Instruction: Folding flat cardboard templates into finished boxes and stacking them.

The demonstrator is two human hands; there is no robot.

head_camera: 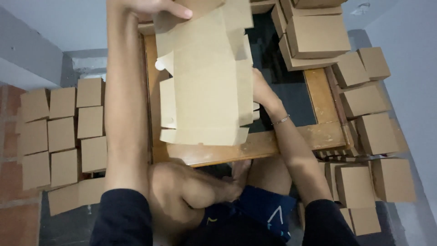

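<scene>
Cardboard is being folded into a box: the flat cardboard blank (207, 86), with its tabs and slots along the left edge, lies over the wooden table (291, 141) in front of the person. The left hand (154, 9) grips the blank's far top edge, thumb on top. The right hand (261, 93) holds the right side, its fingers hidden behind the card, so how far they close cannot be told. The step in hand looks like raising the first side panels, since the sheet is mostly flat. Next, the flaps likely need creasing upright and the tabs tucking into slots, both hands steadying the card. Finished boxes (61, 132) are laid in rows on the left, and more boxes (364, 100) are piled on the right.
</scene>
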